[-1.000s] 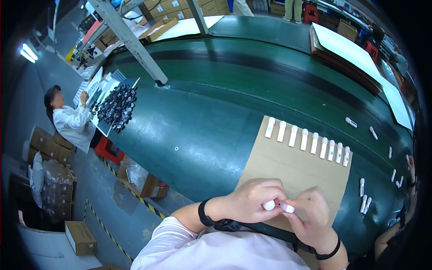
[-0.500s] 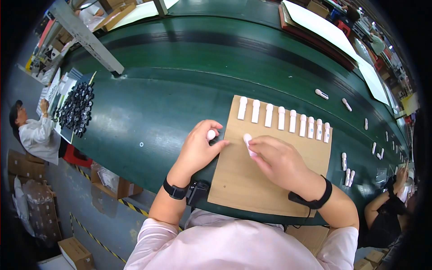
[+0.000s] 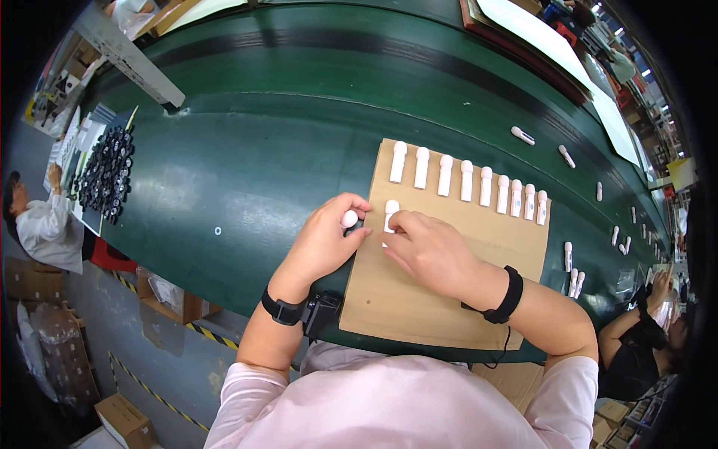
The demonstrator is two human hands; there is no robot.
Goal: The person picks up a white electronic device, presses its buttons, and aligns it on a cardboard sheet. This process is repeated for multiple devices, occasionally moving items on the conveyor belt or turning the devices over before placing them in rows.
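My left hand point(image 3: 314, 243) curls around one small white wand-shaped device, whose round head point(image 3: 349, 218) pokes out between thumb and fingers beside the cardboard's left edge. On the brown cardboard sheet point(image 3: 434, 318), my right hand point(image 3: 437, 251) pinches the lower part of a second white wand-shaped device point(image 3: 392, 208), its rounded pale head pointing away from me. Fingers hide part of its body. Several matching devices point(image 3: 444, 176) lie side by side along the sheet's far edge, heads outward; some on the right show a small coloured spot.
Loose devices point(image 3: 522, 135) lie on the green bench point(image 3: 247, 165) to the right, near a co-worker's arm point(image 3: 624, 325). At the far left is a pile of black round parts point(image 3: 106, 173) beside another person point(image 3: 48, 232). A metal post point(image 3: 131, 60) rises from the bench.
My right hand has moved left with its device, which now lies below the row's left end, nearly parallel to it. My left hand keeps its device. The whole view has shifted slightly.
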